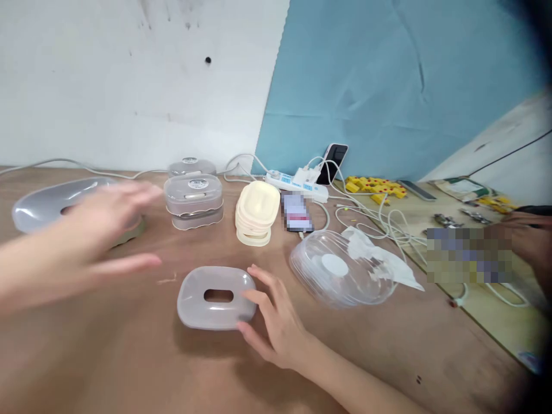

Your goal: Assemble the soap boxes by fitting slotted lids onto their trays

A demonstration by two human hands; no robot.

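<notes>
My right hand [280, 325] grips the right end of a translucent grey oval cover [194, 296] with a slot in its middle. Its thumb is at the near edge and its fingers reach over the far edge. The cover seems slightly raised, with a shadow beneath it on the brown table. My left hand [112, 221], smeared by motion, is spread out with the thumb apart and nothing visible in it. Behind it, partly hidden, lies another group of grey slotted covers [37, 204]. Lidded grey oval boxes [193, 195] stand stacked just beyond the left fingertips.
Cream oval pieces [259, 204] are piled at centre back. Right of them lie a phone [297, 213], clear plastic covers [319, 270] and crumpled white tissue [390, 259]. A power strip [297, 185] with tangled cables and yellow parts [375, 187] stand behind. Another person's hand [524, 236] shows at right.
</notes>
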